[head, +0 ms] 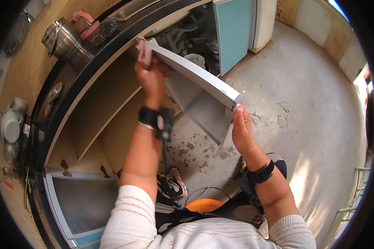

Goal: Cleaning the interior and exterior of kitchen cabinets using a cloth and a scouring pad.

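My left hand [151, 76], blurred, grips a crumpled pinkish cloth [144, 51] against the hinge end of an open cabinet door [193, 73]. The door has a pale metal frame and a textured translucent panel. At its outer corner, my right hand [243, 130] holds the frame edge, thumb on the near side. Behind my left arm lies the open cabinet, with a wooden shelf [109, 119] inside. A second framed door [84, 202] stands swung open at the lower left, its hinges showing.
Steel canister [67, 40], pink-lidded container [87, 28] and wire scourer [105, 29] stand on the dark counter. Beyond the door, another compartment holds pipes and bowls [194, 59], beside a blue door panel [233, 34]. An orange basin [204, 205] sits on the wet-spotted floor near my feet.
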Demonstrator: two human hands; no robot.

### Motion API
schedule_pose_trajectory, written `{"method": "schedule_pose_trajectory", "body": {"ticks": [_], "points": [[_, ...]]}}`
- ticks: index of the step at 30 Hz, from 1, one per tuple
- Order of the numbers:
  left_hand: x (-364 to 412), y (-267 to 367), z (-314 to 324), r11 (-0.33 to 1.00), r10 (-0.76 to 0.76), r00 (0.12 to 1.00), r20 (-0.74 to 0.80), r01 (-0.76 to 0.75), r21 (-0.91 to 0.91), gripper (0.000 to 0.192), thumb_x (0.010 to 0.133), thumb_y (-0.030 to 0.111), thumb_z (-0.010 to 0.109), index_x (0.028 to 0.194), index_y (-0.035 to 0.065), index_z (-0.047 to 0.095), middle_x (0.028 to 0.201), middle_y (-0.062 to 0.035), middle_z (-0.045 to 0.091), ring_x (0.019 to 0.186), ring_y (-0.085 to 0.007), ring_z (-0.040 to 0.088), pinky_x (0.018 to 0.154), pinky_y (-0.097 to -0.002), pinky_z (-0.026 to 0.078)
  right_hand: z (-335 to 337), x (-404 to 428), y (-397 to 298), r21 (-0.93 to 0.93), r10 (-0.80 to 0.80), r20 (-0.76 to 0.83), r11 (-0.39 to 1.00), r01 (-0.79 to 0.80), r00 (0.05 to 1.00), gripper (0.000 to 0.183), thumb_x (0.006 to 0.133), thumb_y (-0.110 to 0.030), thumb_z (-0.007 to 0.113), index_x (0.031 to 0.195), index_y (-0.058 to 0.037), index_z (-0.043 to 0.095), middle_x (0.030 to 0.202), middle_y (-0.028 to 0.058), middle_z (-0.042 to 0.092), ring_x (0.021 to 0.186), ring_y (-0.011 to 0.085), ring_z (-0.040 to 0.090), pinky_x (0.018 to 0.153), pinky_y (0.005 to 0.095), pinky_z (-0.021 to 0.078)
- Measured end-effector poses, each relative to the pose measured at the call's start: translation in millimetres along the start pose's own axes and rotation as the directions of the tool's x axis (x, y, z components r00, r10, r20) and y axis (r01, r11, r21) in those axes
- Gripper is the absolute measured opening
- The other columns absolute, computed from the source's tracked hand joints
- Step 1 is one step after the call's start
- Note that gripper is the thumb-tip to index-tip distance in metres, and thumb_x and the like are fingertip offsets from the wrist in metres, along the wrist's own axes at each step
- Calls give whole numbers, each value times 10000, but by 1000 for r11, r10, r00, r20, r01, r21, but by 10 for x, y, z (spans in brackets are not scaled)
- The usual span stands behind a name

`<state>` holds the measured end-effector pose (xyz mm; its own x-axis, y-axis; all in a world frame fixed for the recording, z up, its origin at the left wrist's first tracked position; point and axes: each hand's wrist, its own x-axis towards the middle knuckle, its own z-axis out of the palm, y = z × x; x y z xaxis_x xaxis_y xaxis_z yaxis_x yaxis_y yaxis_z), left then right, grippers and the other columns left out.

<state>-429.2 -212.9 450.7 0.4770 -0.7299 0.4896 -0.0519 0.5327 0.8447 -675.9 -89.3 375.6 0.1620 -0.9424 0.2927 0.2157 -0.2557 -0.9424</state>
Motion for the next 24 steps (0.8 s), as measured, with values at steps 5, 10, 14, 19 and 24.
{"method": "schedule_pose_trajectory", "body": {"ticks": [5, 10, 14, 19, 24], "points": [[508, -278, -286, 973, 141, 986, -95, -120, 197, 232, 881, -27, 483, 1091, 31, 563, 801, -56, 554, 652, -141, 562, 505, -285, 464, 169, 41, -13, 134, -168, -9, 977, 168, 986, 608, 984, -480, 381, 1274, 44, 485, 1198, 77, 551, 1124, 155, 472, 989, 287, 328], [-363, 273, -1, 835, 260, 959, 112, -282, 472, 283, 877, 7, 518, 1158, -12, 544, 1251, -169, 483, 1097, -258, 535, 937, -326, 418, 177, 39, 3, 159, -176, -46, 970, 181, 983, 630, 978, -496, 384, 1296, 42, 466, 1226, 84, 538, 1144, 164, 464, 995, 293, 327], [-1044, 677, 65, 619, 462, 755, 465, -650, 441, 387, 787, -44, 553, 1155, 59, 613, 1243, -123, 465, 1044, -257, 533, 880, -329, 458, 133, 51, 13, 198, -149, -60, 967, 158, 987, 658, 974, -514, 378, 1305, 49, 455, 1250, 93, 527, 1165, 172, 457, 1001, 292, 325], [-747, 790, 29, 746, 420, 747, 515, -607, 272, 453, 746, -105, 533, 1154, 71, 622, 1142, -120, 578, 1034, -276, 576, 877, -359, 491, 101, 40, 19, 97, -177, -98, 978, 186, 979, 642, 982, -498, 372, 1291, 57, 466, 1244, 96, 535, 1164, 173, 460, 1003, 293, 323], [618, 417, -450, 503, 203, 904, 377, -426, 752, 357, 780, -13, 512, 1101, 58, 650, 1109, -143, 648, 1009, -358, 573, 888, -393, 448, 217, 64, 1, 180, -206, -6, 962, 204, 978, 578, 992, -450, 384, 1273, 44, 490, 1218, 79, 553, 1151, 163, 466, 1000, 291, 323]]}}
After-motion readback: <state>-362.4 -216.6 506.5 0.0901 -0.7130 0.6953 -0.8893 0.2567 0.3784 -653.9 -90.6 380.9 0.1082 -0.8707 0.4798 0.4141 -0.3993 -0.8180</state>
